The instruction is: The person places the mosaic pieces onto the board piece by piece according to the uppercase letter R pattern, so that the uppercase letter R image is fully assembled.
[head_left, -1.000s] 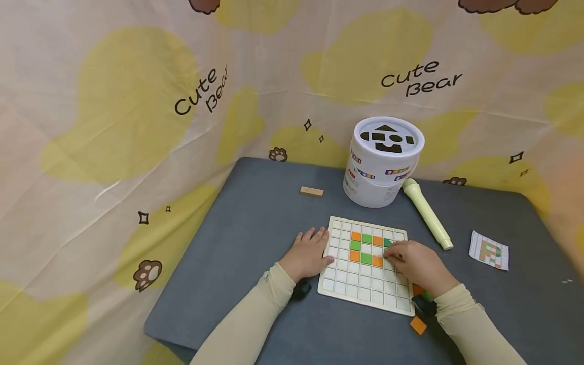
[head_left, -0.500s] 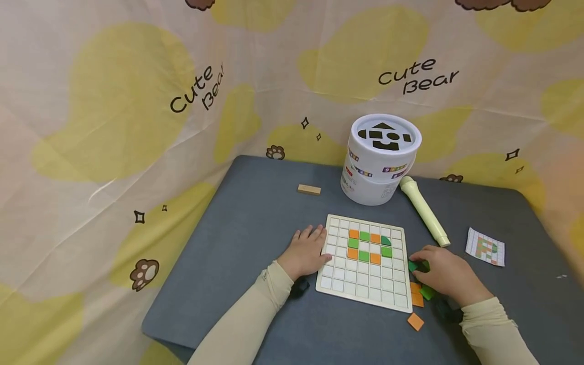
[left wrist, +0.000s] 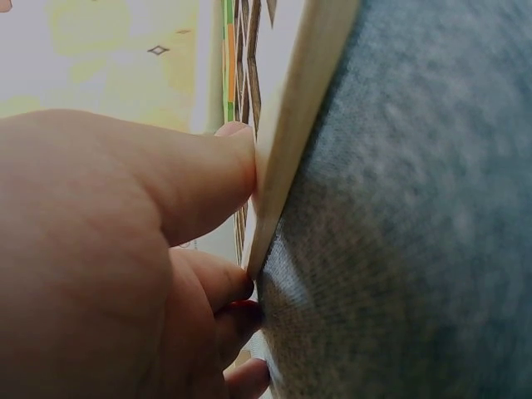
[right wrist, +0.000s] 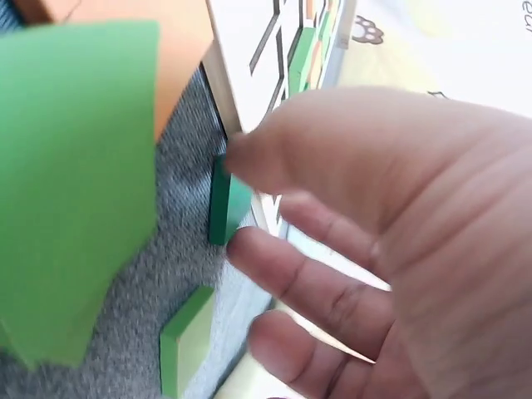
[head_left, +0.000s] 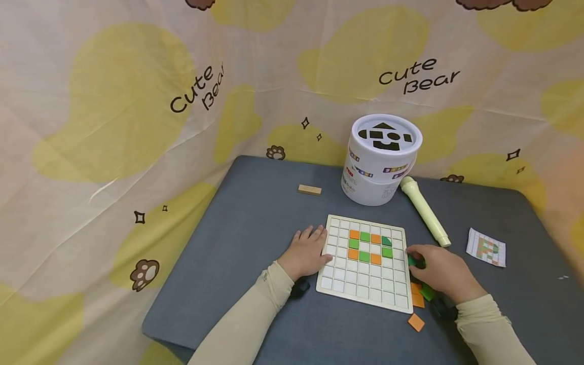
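Observation:
A wooden grid board (head_left: 362, 280) lies on the table with orange, light green and dark green tiles in its upper cells. My left hand (head_left: 304, 257) rests at the board's left edge, fingers extended; in the left wrist view the thumb (left wrist: 208, 170) touches the wooden rim. Beyond the right edge, my right hand (head_left: 444, 268) pinches a dark green tile (right wrist: 223, 204) between thumb and index finger, close against the board's side. Light green tiles (right wrist: 184, 342) and orange tiles (head_left: 417, 295) lie beside and below this hand, some partly hidden by it.
A white bucket (head_left: 376, 177) with shape cutouts in its lid stands behind the board. To its right lies a pale yellow microphone-shaped stick (head_left: 425, 212). A pattern card (head_left: 486, 248) is at far right, a small wooden block (head_left: 309, 190) at back left. One orange tile (head_left: 416, 322) lies nearer.
My right hand has left the board for the loose tiles at its right, then shifted slightly toward the board's edge. A light green tile now shows below the dark green one. My left hand stays put.

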`<state>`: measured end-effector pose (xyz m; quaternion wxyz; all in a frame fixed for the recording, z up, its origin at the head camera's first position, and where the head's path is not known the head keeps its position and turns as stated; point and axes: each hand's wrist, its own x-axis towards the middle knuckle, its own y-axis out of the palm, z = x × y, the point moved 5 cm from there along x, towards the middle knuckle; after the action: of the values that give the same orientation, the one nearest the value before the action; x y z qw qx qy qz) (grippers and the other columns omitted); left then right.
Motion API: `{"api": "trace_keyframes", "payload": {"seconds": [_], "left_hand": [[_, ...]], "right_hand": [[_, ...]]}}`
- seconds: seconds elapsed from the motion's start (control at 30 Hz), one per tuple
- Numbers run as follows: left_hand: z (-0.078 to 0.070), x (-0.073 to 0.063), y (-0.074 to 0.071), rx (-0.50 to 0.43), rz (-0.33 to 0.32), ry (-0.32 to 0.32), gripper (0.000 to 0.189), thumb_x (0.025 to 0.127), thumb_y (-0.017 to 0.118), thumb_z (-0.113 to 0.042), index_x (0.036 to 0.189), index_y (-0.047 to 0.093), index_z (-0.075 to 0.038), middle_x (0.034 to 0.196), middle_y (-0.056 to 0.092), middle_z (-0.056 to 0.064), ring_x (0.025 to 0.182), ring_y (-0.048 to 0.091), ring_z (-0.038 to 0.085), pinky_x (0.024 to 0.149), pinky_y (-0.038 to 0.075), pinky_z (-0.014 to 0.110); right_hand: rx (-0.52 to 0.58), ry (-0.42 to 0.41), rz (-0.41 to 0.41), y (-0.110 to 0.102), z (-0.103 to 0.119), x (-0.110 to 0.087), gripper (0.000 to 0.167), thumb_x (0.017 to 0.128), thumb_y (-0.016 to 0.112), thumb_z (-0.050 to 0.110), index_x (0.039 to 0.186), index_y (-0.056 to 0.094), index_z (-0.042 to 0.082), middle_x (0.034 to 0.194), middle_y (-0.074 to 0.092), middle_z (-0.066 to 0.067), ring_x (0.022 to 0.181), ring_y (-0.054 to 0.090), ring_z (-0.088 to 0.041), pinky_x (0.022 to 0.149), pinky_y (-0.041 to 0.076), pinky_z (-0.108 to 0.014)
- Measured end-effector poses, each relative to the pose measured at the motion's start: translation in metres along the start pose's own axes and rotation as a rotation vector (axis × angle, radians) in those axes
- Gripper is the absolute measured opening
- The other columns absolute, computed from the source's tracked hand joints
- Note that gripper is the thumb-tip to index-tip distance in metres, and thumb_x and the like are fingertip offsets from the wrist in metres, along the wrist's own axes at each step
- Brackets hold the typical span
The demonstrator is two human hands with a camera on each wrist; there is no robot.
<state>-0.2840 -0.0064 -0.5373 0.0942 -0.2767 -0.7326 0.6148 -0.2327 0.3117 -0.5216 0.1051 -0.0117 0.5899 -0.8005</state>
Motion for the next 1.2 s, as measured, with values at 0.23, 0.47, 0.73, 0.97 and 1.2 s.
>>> {"api": "trace_keyframes", "payload": {"seconds": [0.23, 0.47, 0.73, 0.97, 1.2], "left_hand": [[0.001, 0.003, 0.003, -0.023, 0.006, -0.016, 0.08, 0.11, 0.052, -0.054, 0.171, 0.025, -0.01, 0.176, 0.02, 0.007, 0.162, 0.016, 0.033, 0.128, 0.017, 0.057], [0.003, 0.004, 0.004, -0.017, -0.003, -0.019, 0.081, 0.11, 0.053, -0.055, 0.171, 0.025, -0.009, 0.177, 0.02, 0.007, 0.162, 0.017, 0.033, 0.127, 0.017, 0.057], [0.0, 0.006, 0.003, -0.017, 0.005, -0.019, 0.08, 0.11, 0.053, -0.054, 0.171, 0.025, -0.009, 0.176, 0.02, 0.007, 0.162, 0.017, 0.033, 0.127, 0.017, 0.058], [0.001, 0.006, 0.003, -0.008, 0.002, -0.015, 0.08, 0.11, 0.053, -0.054, 0.171, 0.026, -0.01, 0.176, 0.021, 0.007, 0.162, 0.018, 0.034, 0.127, 0.018, 0.057], [0.002, 0.005, 0.005, -0.012, 0.009, -0.015, 0.08, 0.11, 0.052, -0.054, 0.171, 0.025, -0.01, 0.176, 0.021, 0.007, 0.162, 0.017, 0.033, 0.127, 0.018, 0.057]], "right_hand": [[-0.035, -0.004, -0.058, -0.002, 0.003, -0.004, 0.041, 0.085, 0.081, 0.018, 0.123, 0.077, 0.003, 0.098, 0.071, -0.003, 0.069, 0.052, -0.014, 0.056, 0.043, -0.035], [-0.033, -0.027, -0.13, -0.01, 0.019, -0.012, 0.034, 0.083, 0.083, 0.024, 0.112, 0.082, 0.007, 0.097, 0.073, -0.001, 0.069, 0.053, -0.011, 0.057, 0.046, -0.034], [0.023, -0.054, -0.111, -0.006, 0.036, -0.016, 0.036, 0.087, 0.085, 0.026, 0.117, 0.081, 0.007, 0.099, 0.073, 0.001, 0.075, 0.056, -0.011, 0.063, 0.049, -0.034], [0.11, -0.072, -0.044, 0.005, 0.046, -0.002, 0.031, 0.09, 0.083, 0.023, 0.117, 0.08, 0.008, 0.097, 0.072, 0.003, 0.075, 0.057, -0.011, 0.066, 0.051, -0.035], [0.115, -0.114, -0.062, 0.009, 0.055, 0.008, 0.022, 0.089, 0.084, 0.021, 0.106, 0.081, 0.007, 0.088, 0.071, 0.005, 0.078, 0.06, -0.011, 0.072, 0.055, -0.038]]}}
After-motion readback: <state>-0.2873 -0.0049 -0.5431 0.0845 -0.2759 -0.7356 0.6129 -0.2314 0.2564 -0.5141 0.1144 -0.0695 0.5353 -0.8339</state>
